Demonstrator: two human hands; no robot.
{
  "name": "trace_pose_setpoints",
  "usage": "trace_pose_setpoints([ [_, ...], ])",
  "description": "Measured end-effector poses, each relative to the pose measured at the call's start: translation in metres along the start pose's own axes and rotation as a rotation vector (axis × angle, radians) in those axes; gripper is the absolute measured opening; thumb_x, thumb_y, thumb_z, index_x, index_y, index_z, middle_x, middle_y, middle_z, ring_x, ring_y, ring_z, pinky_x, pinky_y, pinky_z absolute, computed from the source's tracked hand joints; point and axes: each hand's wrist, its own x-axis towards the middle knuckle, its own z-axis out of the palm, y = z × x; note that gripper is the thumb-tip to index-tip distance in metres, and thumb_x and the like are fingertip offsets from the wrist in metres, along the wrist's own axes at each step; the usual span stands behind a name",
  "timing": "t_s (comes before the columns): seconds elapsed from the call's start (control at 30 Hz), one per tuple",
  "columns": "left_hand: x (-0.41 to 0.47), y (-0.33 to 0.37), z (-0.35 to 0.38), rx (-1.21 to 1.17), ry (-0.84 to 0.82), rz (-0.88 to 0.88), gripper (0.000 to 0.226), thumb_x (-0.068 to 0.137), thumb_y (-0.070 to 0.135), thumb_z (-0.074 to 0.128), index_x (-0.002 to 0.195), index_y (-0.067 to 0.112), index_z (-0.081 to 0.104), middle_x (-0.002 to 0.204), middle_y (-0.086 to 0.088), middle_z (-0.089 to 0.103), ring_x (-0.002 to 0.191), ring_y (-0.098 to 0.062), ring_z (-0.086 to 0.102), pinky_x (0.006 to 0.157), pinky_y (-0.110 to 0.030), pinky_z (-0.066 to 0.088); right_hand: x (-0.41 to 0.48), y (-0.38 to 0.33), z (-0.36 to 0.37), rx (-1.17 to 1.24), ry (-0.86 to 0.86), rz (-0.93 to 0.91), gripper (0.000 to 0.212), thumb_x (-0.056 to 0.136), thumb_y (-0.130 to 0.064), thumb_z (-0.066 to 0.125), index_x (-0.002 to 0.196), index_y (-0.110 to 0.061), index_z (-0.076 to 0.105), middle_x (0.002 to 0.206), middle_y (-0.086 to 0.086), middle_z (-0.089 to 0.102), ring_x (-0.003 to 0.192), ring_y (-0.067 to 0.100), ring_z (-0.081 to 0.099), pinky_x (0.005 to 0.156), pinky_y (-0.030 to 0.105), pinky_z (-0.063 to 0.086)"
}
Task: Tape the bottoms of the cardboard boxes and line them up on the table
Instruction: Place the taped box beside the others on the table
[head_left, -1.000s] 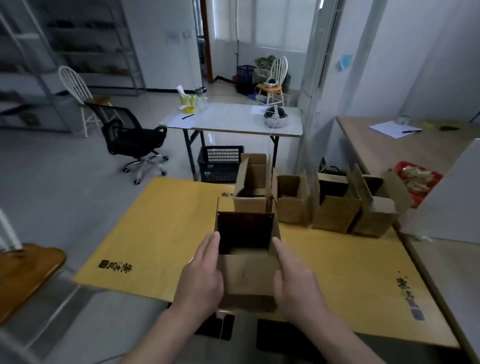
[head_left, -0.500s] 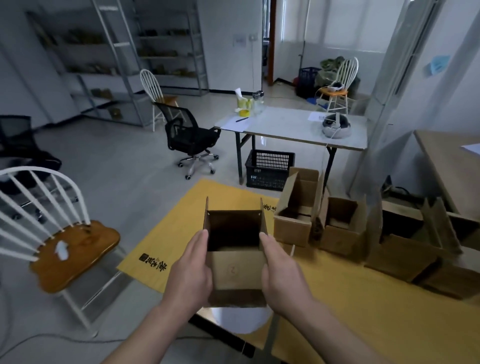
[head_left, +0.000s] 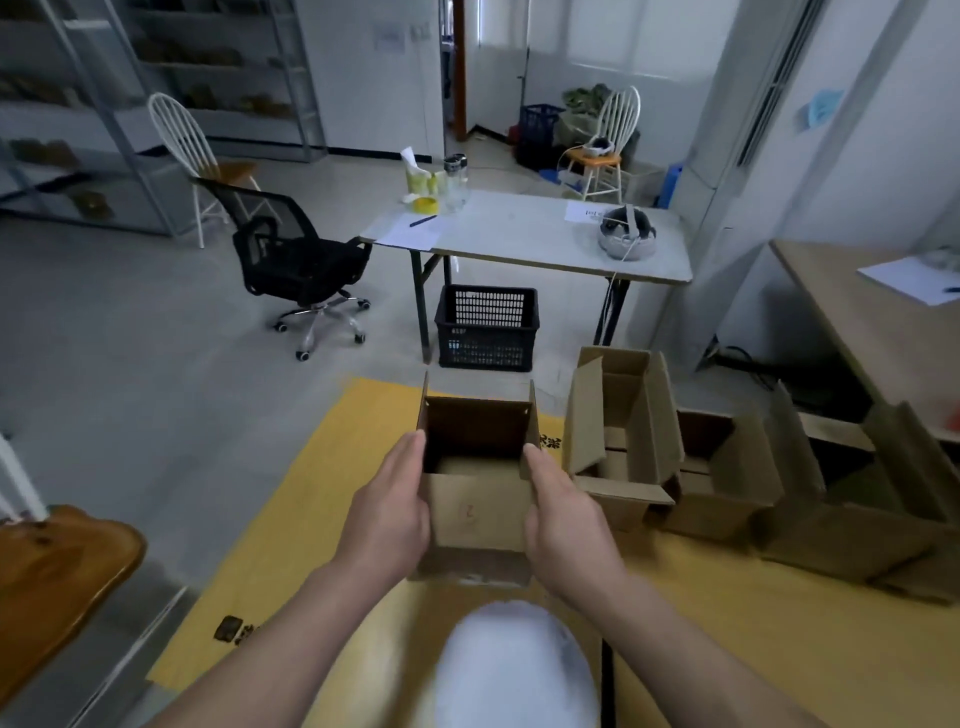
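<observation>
holding an open-topped cardboard box (head_left: 475, 499) between left hand (head_left: 390, 512) and right hand (head_left: 569, 512), fingers pressed flat on its side walls, above the yellow worktop (head_left: 727, 613). placing step judged in hand; next, set it beside the row of boxes (head_left: 675, 467). near face bears a faint handwritten mark, possibly "2"; worktop print unreadable.

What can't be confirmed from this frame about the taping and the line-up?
- Head view: the bottom of the held box faces down, so any tape there is hidden; left hand and right hand cover its sides.
- The row of boxes runs off the right edge; the count is uncertain.
- A blurred white shape covers the yellow table near the bottom edge.
</observation>
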Motion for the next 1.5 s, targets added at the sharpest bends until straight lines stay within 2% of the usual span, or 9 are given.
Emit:
trace_pose_setpoints([
  [0.1, 0.048, -0.017, 0.007, -0.035, -0.077, 0.045, 0.068, 0.097, 0.001, 0.041, 0.159, 0.013, 0.015, 0.166, 0.000, 0.013, 0.152, -0.016, 0.016, 0.114, -0.015, 0.012, 0.040, -0.005, 0.006, -0.017, 0.032, 0.096, 0.070, 0.096, -0.003, 0.043, 0.159, -0.023, 0.019, 0.163, -0.001, 0.025, 0.149, 0.017, 0.026, 0.121, 0.033, 0.026],
  [0.27, 0.112, -0.024, 0.028, -0.093, -0.161, 0.099, 0.068, 0.099, 0.004, 0.039, 0.160, 0.016, 0.011, 0.167, 0.001, 0.011, 0.152, -0.017, 0.016, 0.119, -0.023, 0.017, 0.096, -0.002, 0.011, -0.069, 0.090, 0.286, 0.073, 0.094, -0.002, 0.049, 0.157, -0.024, 0.017, 0.159, 0.002, 0.032, 0.137, 0.024, 0.045, 0.111, 0.043, 0.043],
  [0.53, 0.150, -0.027, 0.073, -0.141, -0.296, 0.100, 0.070, 0.101, 0.006, 0.040, 0.160, 0.019, 0.005, 0.167, 0.004, 0.003, 0.151, -0.018, 0.018, 0.119, -0.025, 0.020, 0.130, 0.016, 0.018, -0.262, 0.014, 0.488, 0.066, 0.088, -0.006, 0.065, 0.146, -0.018, 0.035, 0.144, 0.008, 0.042, 0.113, 0.024, 0.060, 0.093, 0.038, 0.056],
  [0.73, 0.153, -0.027, 0.086, -0.182, -0.275, 0.128, 0.070, 0.102, 0.006, 0.039, 0.160, 0.019, 0.002, 0.167, 0.002, -0.001, 0.150, -0.018, 0.020, 0.116, -0.024, 0.024, 0.140, 0.027, 0.019, -0.334, 0.030, 0.473, 0.060, 0.088, -0.008, 0.068, 0.140, -0.016, 0.039, 0.139, 0.006, 0.043, 0.104, 0.021, 0.062, 0.085, 0.034, 0.058],
  [0.87, 0.157, -0.028, 0.089, -0.186, -0.279, 0.136, 0.071, 0.102, 0.006, 0.040, 0.159, 0.019, 0.001, 0.168, 0.002, -0.001, 0.151, -0.018, 0.019, 0.116, -0.024, 0.025, 0.144, 0.028, 0.019, -0.372, 0.026, 0.452, 0.059, 0.089, -0.006, 0.066, 0.141, -0.013, 0.038, 0.146, 0.008, 0.037, 0.109, 0.024, 0.061, 0.085, 0.033, 0.055],
  [1.07, 0.155, -0.033, 0.092, -0.150, -0.319, 0.137, 0.074, 0.102, 0.008, 0.044, 0.160, 0.019, -0.001, 0.167, 0.004, -0.004, 0.151, -0.016, 0.019, 0.107, -0.015, 0.017, 0.141, 0.033, 0.019, -0.400, 0.034, 0.427, 0.053, 0.088, -0.003, 0.064, 0.135, -0.013, 0.042, 0.138, 0.006, 0.042, 0.115, 0.024, 0.050, 0.092, 0.033, 0.049],
  [1.33, 0.151, -0.032, 0.081, -0.078, -0.358, 0.122, 0.071, 0.102, 0.013, 0.043, 0.160, 0.017, 0.002, 0.167, 0.004, -0.004, 0.142, -0.017, 0.036, 0.104, -0.020, 0.036, 0.134, 0.039, 0.015, -0.405, 0.051, 0.381, 0.049, 0.092, -0.005, 0.060, 0.138, -0.012, 0.044, 0.146, 0.008, 0.037, 0.121, 0.024, 0.048, 0.098, 0.033, 0.048],
  [1.4, 0.150, -0.030, 0.078, -0.020, -0.341, 0.124, 0.070, 0.102, 0.018, 0.044, 0.159, 0.016, 0.004, 0.167, 0.003, -0.005, 0.148, -0.017, 0.026, 0.110, -0.026, 0.036, 0.130, 0.040, 0.013, -0.394, 0.068, 0.370, 0.045, 0.092, -0.005, 0.060, 0.134, -0.012, 0.047, 0.142, 0.007, 0.039, 0.116, 0.022, 0.049, 0.095, 0.033, 0.050],
  [1.5, 0.147, -0.021, 0.071, 0.115, -0.298, 0.156, 0.070, 0.102, 0.029, 0.045, 0.158, 0.015, 0.006, 0.167, 0.000, -0.003, 0.153, -0.020, 0.005, 0.121, -0.034, 0.025, 0.124, 0.039, 0.009, -0.379, 0.075, 0.354, 0.043, 0.094, -0.006, 0.057, 0.135, -0.011, 0.047, 0.140, 0.006, 0.039, 0.114, 0.022, 0.048, 0.095, 0.032, 0.051],
])
